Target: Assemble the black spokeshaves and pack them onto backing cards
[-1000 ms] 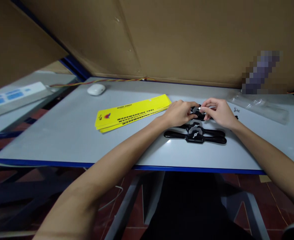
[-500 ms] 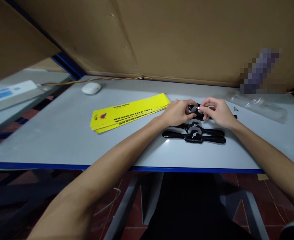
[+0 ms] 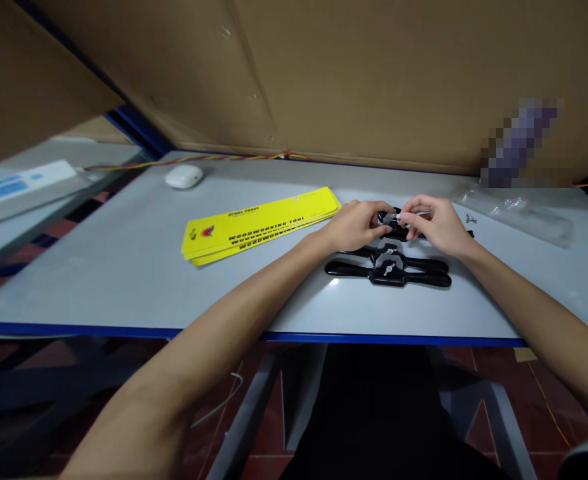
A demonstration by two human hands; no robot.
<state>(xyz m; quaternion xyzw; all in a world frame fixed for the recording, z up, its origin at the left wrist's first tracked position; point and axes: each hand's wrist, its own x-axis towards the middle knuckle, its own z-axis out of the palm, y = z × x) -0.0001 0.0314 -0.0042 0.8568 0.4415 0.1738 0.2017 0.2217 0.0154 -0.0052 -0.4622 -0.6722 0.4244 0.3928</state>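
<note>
My left hand [image 3: 357,225] and my right hand [image 3: 437,223] meet over a black two-handled tool [image 3: 397,230] on the grey table [image 3: 124,267]. The left hand grips the tool's middle from the left. The fingertips of the right hand pinch a small silver part [image 3: 398,216] on top of it. Two more black two-handled tools lie just in front of the hands, the nearer one [image 3: 389,274] with a silver wing nut at its centre, the other [image 3: 397,257] partly hidden behind it.
A stack of yellow "woodworking tool" cards [image 3: 259,223] lies left of the hands. A white puck-shaped device [image 3: 184,176] sits at the back left. A clear plastic bag [image 3: 517,210] and a loose wing nut [image 3: 471,218] lie at the right. Cardboard walls stand behind the table.
Both hands stay on the same tool with only slight finger motion. The view has shifted a little between the earliest frame and now.
</note>
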